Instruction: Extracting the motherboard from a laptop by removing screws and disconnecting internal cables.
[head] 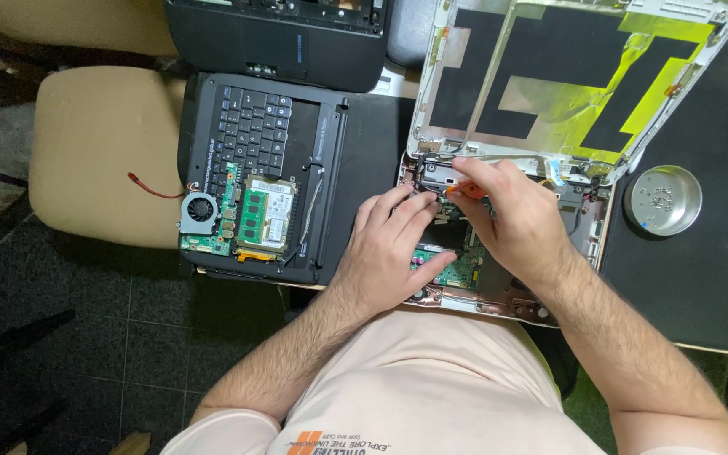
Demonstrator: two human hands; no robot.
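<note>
An opened laptop base [579,240] lies in front of me with its green circuit board [463,268] exposed. Its lid [566,76] is tilted back, showing black and yellow foil inside. My right hand [520,223] is closed around an orange-handled screwdriver [468,190] whose tip points at the left hinge area. My left hand [389,248] rests on the base's left side, fingers spread over the board, holding nothing.
A black laptop keyboard part [254,126] lies to the left, carrying a green board with a fan [201,211] and a memory module [256,217]. Another black shell [297,42] sits behind. A round metal dish of screws [663,200] stands right. A beige chair [103,152] is at far left.
</note>
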